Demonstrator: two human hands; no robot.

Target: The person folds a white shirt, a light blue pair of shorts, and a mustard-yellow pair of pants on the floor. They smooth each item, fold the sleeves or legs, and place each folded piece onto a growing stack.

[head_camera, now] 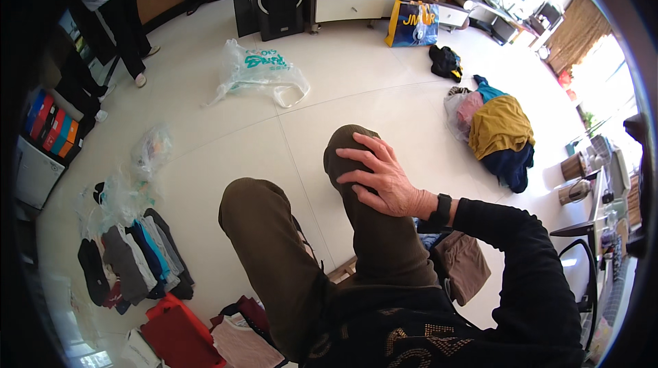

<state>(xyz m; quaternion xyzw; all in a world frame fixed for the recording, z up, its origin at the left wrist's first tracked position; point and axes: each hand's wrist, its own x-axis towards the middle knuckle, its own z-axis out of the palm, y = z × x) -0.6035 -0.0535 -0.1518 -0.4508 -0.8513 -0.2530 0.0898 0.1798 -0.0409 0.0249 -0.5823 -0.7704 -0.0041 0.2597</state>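
Note:
My right hand [378,177] rests on the knee of my brown trousers [267,234], its fingers spread and nothing in it; a black band circles that wrist. My left hand is out of view. On the tiled floor at the left lies a row of folded dark, grey and blue clothes [136,260]. Below it are a red folded garment [177,334] and a pink top [244,342]. Beside my right leg is a folded brown garment [462,265]. A heap with a mustard cloth [501,126] lies at the right, near a small black garment [445,63].
A translucent plastic bag [262,72] lies ahead, with crumpled clear bags [121,195] at the left. A printed shopping bag [413,23] stands before a low cabinet [354,8], beside a black speaker [280,3]. People [121,18] stand at the upper left. A table [599,213] is at the right.

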